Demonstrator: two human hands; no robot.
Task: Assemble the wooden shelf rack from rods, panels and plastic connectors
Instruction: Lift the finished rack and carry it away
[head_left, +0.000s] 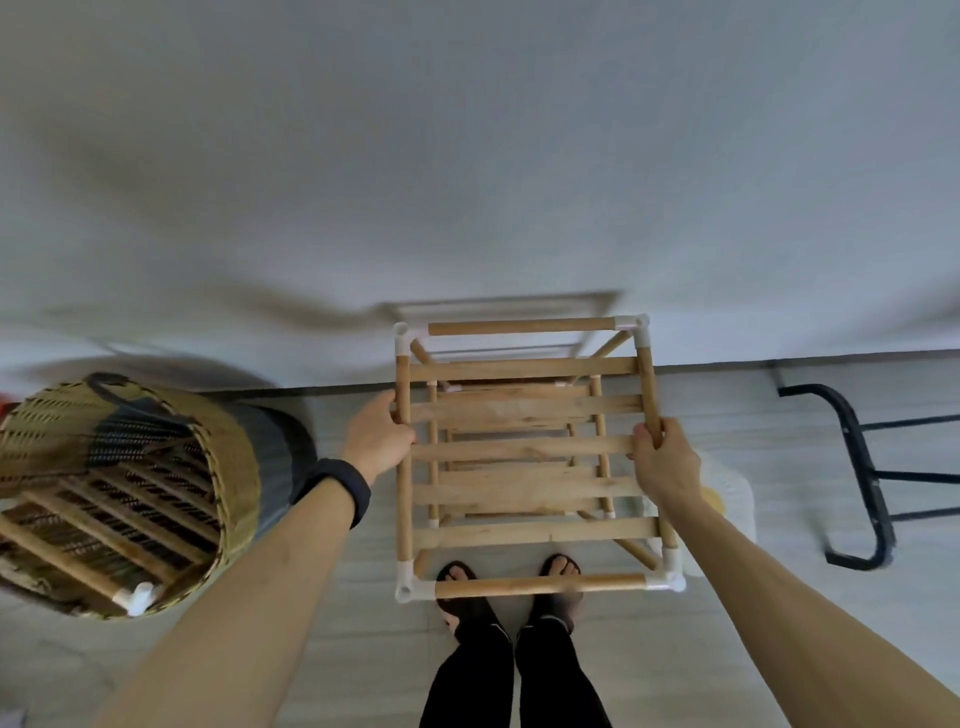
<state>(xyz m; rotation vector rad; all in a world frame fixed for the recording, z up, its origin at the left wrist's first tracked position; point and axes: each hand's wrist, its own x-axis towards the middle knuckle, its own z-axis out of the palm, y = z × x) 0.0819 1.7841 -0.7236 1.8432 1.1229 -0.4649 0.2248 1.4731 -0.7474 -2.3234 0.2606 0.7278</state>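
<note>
Above the feet (458, 576), wooden rack (524, 451) between left grip (376, 441) and right grip (662, 460), both curled round side rods (403, 499).

The slatted rack of pale tan wooden rods (524, 452) has white plastic corner connectors (667, 574), the round woven basket (130, 467) is yellow-green with dark bands, and the bent metal frame (862, 478) is black.

Pale matt wood for rack (524, 449) rods and slats; smooth white plastic connectors (667, 582); rough woven cane basket (218, 431); black painted metal chair (861, 467) frame.
</note>
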